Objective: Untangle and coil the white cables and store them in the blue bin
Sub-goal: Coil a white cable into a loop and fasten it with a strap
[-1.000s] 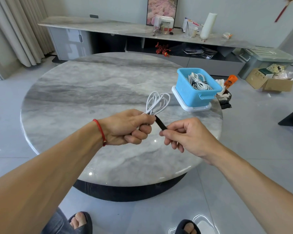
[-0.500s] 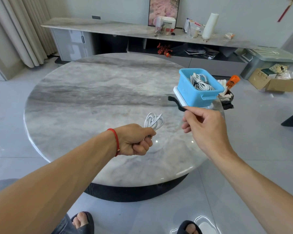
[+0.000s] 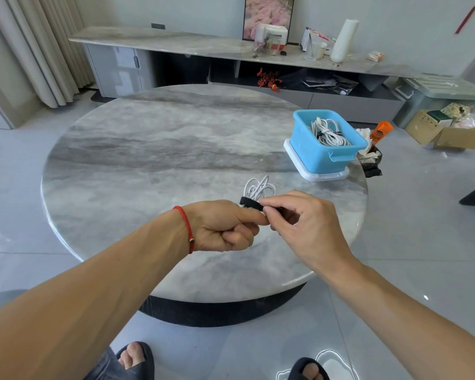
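My left hand (image 3: 222, 229) grips a coiled white cable (image 3: 258, 187) over the near side of the round marble table (image 3: 148, 171); the loops stick up beyond my fingers. My right hand (image 3: 299, 223) pinches a black strap (image 3: 251, 203) that lies across the coil where my left hand holds it. The blue bin (image 3: 307, 149) stands at the table's right edge on a white lid (image 3: 321, 175), with bundled white cables (image 3: 328, 133) inside it.
Beyond the table's right edge, on the floor, are a small dark bin with tissue (image 3: 370, 157), an orange bottle (image 3: 380, 131) and cardboard boxes (image 3: 450, 133). A long grey sideboard (image 3: 203, 48) with clutter runs along the back wall. My feet (image 3: 135, 357) are below.
My right hand, which had swung the black strap out toward the blue bin, has come back left and laid the strap across the coil. My left hand still holds the coil.
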`<control>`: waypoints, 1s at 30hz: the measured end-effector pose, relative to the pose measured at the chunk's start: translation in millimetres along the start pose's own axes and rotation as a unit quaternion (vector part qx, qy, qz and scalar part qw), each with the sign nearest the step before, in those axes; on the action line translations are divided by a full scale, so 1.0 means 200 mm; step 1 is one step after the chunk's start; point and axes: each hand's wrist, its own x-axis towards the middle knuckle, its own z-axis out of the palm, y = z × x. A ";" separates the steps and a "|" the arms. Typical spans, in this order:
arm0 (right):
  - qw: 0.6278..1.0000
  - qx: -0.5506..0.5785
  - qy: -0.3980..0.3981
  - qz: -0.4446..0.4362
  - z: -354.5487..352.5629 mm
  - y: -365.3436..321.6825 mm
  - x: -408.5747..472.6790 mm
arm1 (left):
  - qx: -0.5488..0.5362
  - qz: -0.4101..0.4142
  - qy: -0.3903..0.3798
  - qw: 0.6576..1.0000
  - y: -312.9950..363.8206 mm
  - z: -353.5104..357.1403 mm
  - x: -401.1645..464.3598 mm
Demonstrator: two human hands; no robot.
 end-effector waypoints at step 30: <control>0.942 0.230 -0.002 0.244 -0.05 -0.03 0.01 | 0.094 0.136 0.048 0.985 0.03 0.08 -0.10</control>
